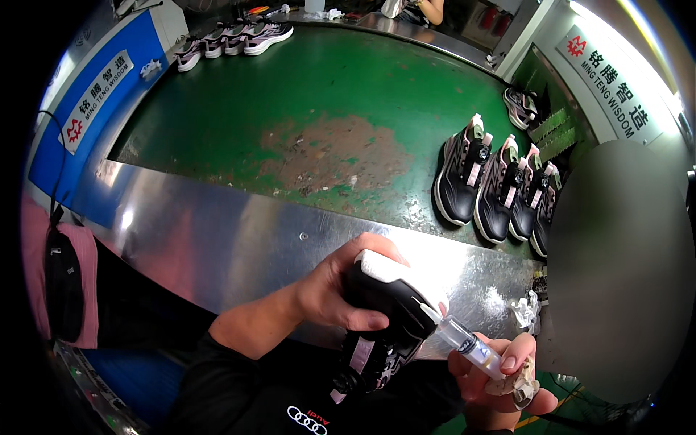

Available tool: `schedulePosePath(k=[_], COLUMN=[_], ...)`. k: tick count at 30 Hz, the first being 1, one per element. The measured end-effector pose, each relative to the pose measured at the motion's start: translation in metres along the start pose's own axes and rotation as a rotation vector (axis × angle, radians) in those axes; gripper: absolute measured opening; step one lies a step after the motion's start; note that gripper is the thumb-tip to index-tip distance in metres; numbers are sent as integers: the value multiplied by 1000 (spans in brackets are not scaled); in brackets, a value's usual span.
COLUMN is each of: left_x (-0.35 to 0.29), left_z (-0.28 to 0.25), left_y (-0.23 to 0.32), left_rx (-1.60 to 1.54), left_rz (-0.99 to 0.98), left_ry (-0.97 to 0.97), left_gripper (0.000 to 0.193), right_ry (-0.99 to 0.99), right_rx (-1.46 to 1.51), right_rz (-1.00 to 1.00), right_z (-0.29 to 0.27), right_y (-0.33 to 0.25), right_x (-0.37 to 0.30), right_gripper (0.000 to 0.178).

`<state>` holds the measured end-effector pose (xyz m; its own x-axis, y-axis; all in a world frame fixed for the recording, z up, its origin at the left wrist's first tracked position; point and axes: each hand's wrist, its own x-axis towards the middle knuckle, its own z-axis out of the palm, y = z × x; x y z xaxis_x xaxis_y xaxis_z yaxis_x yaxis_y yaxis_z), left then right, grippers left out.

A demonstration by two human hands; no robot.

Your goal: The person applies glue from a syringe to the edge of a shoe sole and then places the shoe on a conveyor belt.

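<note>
My left hand [335,290] is closed around the toe end of a black shoe [388,301] with a white sole, held tilted above my lap at the bench's near edge. Pink straps and a black dial on the shoe point down toward me. In my right hand [473,378] is a clear plastic syringe [470,345] with a white tip. That tip lies at the seam between the black upper and the white sole; whether it touches cannot be told. A crumpled, stained wad [519,384] is also tucked in my right fingers.
Beyond a metal ledge [246,217] lies a green belt [341,80] with a worn brown patch. Several black-and-pink shoes [493,181] stand at its right, others [235,40] at the far left. Crumpled white tissue [525,312] is on the right. Another person's arm [432,10] shows at the back.
</note>
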<state>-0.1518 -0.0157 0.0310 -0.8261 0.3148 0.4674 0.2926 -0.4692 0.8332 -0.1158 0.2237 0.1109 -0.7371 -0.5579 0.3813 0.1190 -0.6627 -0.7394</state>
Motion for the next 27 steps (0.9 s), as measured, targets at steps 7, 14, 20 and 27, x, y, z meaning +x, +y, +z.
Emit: schedulePosePath(k=[7,14,20,27], left_x=[-1,1,-2,0], left_z=[7,7,2,-1], left_y=[9,10,8,4], left_rx=[6,-1,-8,-52], left_rz=[45,18,6,-28], left_ry=[-58,-42,18,113], left_gripper=[68,67,65,65], right_ry=[50,39,45,21], right_rx=[-27,-92,-266,-280], right_rz=[33,42,37,12], right_z=[3,3,2,-10], right_y=[3,0,0,4], right_x=[-2,-1,2,-2], right_gripper=[61,61,58,58])
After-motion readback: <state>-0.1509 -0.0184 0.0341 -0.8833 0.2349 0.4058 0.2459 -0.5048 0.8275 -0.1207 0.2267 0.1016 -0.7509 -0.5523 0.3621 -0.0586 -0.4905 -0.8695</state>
